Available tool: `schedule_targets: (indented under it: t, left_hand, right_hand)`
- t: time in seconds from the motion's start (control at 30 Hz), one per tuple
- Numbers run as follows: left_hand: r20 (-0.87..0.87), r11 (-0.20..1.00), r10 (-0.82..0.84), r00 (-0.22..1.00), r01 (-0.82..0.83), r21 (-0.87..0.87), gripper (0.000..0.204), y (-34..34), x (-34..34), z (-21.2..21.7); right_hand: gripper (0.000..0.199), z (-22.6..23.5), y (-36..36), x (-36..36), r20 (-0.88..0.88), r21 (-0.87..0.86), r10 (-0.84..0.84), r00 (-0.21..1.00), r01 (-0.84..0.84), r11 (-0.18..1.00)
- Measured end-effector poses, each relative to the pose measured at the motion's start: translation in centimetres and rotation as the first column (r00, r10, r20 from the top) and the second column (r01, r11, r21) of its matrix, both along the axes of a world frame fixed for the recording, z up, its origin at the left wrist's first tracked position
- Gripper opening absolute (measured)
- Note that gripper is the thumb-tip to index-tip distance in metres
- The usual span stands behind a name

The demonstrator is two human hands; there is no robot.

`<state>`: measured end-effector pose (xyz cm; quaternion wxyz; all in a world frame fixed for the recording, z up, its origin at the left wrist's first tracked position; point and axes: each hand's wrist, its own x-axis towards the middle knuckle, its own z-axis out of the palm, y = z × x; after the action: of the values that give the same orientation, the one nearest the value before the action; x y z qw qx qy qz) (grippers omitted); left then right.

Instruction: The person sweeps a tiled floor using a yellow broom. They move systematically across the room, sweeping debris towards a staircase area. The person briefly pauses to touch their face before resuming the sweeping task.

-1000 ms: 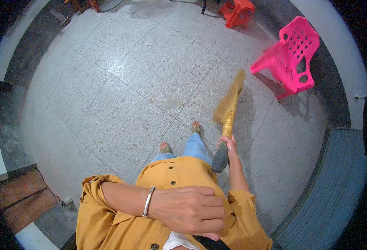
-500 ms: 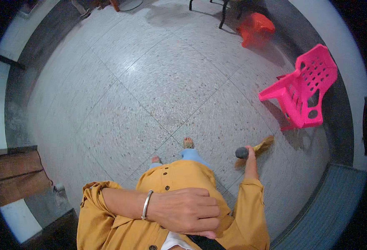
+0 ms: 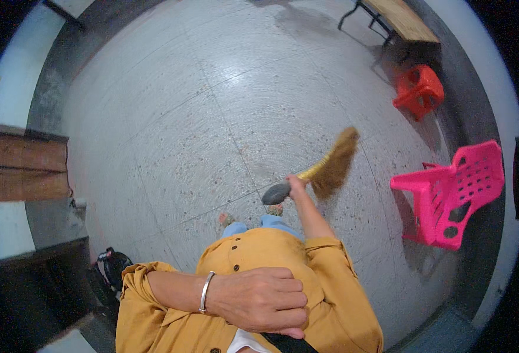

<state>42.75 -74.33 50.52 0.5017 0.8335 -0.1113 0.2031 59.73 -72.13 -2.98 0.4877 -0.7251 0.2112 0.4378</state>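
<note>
Item one: right hand (image 3: pixel 298 186), closed firmly round a short-handled broom (image 3: pixel 334 169), with the fingers wrapped about the shaft where the dark grey grip meets the yellow binding. The grey butt juts to the left and near; the tan bristles spread to the right and far (their edge is blurred, so contact with the floor (image 3: pixel 177 135) cannot be confirmed). The right arm reaches forward from a rolled sleeve, slanting slightly left, the hand just beyond the feet (image 3: pixel 275 210).

Item two: left hand (image 3: pixel 262 299), laid across the front of a mustard jacket (image 3: pixel 259 247), back upward, fingers bent and together. The palm is hidden; whether it grasps the black strap (image 3: pixel 294 343) beside it or merely rests cannot be told. The left forearm runs from left to right, with a silver bracelet (image 3: pixel 206 293) at the wrist.

Surroundings: a bright pink chair (image 3: pixel 437 203), right, well apart from the broom; a red stool (image 3: pixel 419 95), farther off on the same side; a wood-topped table (image 3: pixel 405 20), far right; a brown panel (image 3: pixel 22 167), left; a black bag-like object (image 3: pixel 115 266), near left.
</note>
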Motion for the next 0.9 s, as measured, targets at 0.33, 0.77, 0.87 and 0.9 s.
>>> schedule_targets:
  t: [0.33,0.77,0.87,0.9]
  left_hand:
    - [0.030,0.980,0.201,0.979,-0.201,0.000,0.025,0.3,-6.4,-0.1]
    - [0.171,0.925,0.379,0.909,-0.368,-0.096,0.026,2.4,-17.3,-1.2]
    - [0.176,0.911,0.412,0.894,-0.400,-0.103,0.026,2.5,-20.5,-1.3]
    - [0.168,0.907,0.421,0.891,-0.410,-0.096,0.026,2.5,-21.6,-1.4]
  right_hand:
    - [0.029,16.1,6.1,-6.3,-0.167,0.557,0.690,0.704,-0.510,0.655]
    - [0.017,15.8,-1.3,-6.0,0.030,0.244,0.523,0.852,-0.513,0.823]
    - [0.011,9.2,-0.8,-8.1,-0.052,0.138,0.403,0.914,-0.393,0.909]
    - [0.011,7.8,-0.2,-9.2,-0.105,0.110,0.351,0.931,-0.340,0.934]
